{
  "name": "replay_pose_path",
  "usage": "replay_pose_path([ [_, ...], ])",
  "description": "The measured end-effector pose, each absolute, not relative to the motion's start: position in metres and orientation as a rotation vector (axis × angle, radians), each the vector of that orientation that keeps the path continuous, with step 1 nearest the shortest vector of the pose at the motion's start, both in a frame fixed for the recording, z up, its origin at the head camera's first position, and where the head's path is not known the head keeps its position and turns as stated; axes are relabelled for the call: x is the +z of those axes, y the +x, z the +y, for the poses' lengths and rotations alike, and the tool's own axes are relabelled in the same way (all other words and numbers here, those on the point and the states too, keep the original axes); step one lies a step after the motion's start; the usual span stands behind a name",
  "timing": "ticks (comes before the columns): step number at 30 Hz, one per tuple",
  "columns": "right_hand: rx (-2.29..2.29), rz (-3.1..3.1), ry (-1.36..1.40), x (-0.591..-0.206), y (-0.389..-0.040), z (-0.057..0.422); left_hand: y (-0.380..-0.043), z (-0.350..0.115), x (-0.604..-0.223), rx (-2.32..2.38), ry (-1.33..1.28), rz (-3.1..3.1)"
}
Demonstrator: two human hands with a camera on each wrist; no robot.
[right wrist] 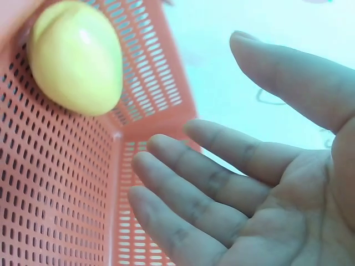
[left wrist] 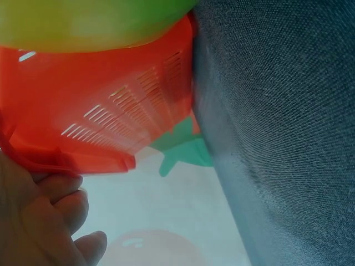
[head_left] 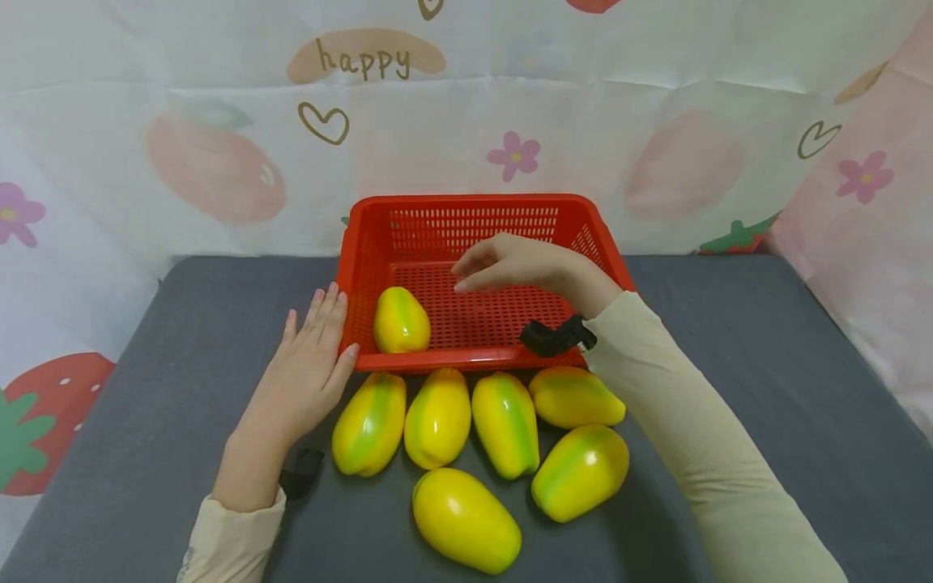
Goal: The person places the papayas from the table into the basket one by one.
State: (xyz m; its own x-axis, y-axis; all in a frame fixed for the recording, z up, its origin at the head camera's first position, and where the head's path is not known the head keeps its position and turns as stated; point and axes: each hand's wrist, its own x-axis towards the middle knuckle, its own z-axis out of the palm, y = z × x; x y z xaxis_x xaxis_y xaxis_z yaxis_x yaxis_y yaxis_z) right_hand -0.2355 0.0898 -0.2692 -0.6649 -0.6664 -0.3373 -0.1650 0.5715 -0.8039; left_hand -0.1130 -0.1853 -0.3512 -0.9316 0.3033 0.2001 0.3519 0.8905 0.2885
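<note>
A red plastic basket (head_left: pixel 466 356) with slotted walls stands on the grey table. One yellow papaya (head_left: pixel 402 321) lies inside it, in the near left corner. My left hand (head_left: pixel 302 372) rests against the basket's left rim with fingers extended; the left wrist view shows its fingertips (left wrist: pixel 69 205) at the rim's edge. Over the basket's interior hovers my right hand (head_left: pixel 525 267), palm facing left, fingers loosely bent. Nothing is in that hand in the right wrist view, where the papaya (right wrist: pixel 75 58) in the basket sits apart from the fingers.
Several papayas lie on the table before the basket: a row by its near rim, including a green-striped papaya (head_left: pixel 505 425), and a plain yellow papaya (head_left: pixel 466 521) nearest me. A printed cloth (head_left: pixel 568 121) hangs behind the basket. Each wrist carries a black strap-on device (head_left: pixel 551 336).
</note>
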Motion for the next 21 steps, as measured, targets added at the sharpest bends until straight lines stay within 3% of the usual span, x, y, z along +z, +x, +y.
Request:
replay_pose_path([
  [21, -1.258, 2.181, -0.882, -0.268, -0.169, 0.156, -0.112, -0.187, -0.353, -0.494, -0.517, -2.901],
])
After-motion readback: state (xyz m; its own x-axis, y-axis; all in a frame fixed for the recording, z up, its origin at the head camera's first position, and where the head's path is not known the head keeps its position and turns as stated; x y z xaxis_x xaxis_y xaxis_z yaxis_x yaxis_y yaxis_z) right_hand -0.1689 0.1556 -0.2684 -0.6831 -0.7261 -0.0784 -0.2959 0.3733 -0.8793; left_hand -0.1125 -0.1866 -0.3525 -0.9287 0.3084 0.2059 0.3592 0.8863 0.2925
